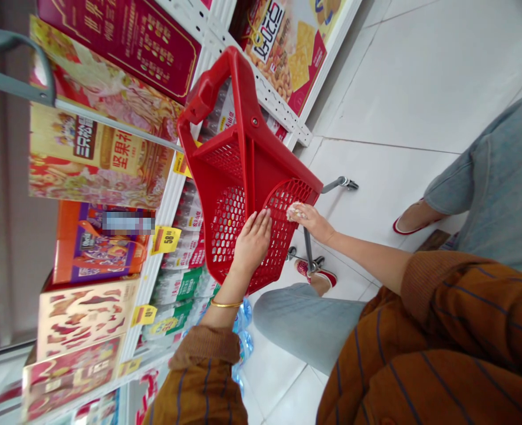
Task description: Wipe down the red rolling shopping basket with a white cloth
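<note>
While the left grip [250,243] lies flat on the red basket [282,158], the right grip [314,222] pinches a crumpled cloth [294,211].

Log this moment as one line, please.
left hand: flat on red plastic mesh-sided shopping cart | right hand: gripping crumpled white cloth at cart's mesh side

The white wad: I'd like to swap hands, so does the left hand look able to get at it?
Likely yes: the left hand lies flat over the red basket, close to the white wad, and nothing visible stands between. The right hand grips it, but part bulges past that grip.
</note>
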